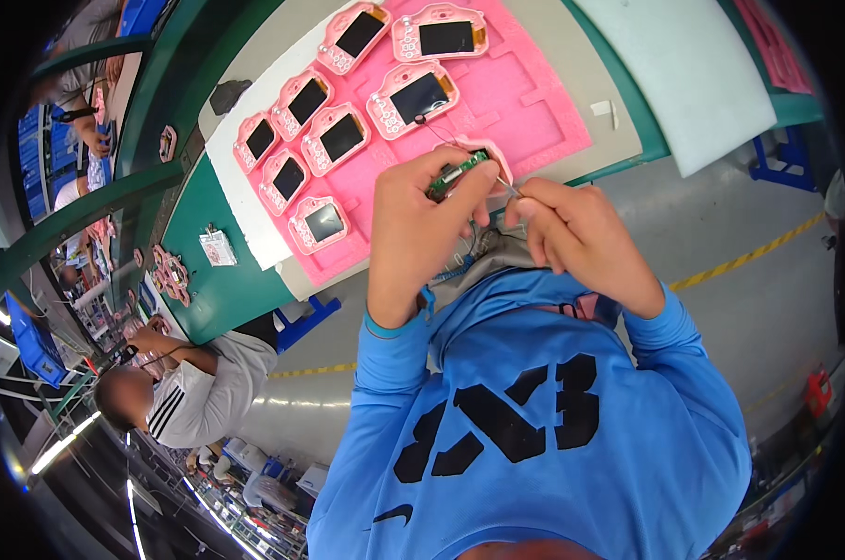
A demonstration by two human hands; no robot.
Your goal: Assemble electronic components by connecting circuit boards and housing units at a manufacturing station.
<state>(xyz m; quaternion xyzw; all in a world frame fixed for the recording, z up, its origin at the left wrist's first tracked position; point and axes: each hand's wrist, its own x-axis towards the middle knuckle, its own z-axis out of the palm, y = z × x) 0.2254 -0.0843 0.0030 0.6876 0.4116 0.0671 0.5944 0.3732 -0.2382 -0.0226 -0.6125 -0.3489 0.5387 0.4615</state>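
My left hand (413,201) is closed round a green circuit board (461,175), with the rim of a pink plastic shell (489,149) showing behind it. In the pinched fingers of my right hand (576,229) is a thin metal tool (509,187), its tip close to the board's right edge; its exact kind is hard to make out. A thin dark wire (436,131) with a small round black part runs from the held piece towards a pink handheld game console (413,98) with a dark screen. My fingers hide much of the board.
Several more pink consoles (334,140) lie in a pink foam tray (534,98) on the green-edged bench. A white foam sheet (679,79) is at the right. A white packet (218,247) lies on the green bench at the left. Another person (208,387) works at the left.
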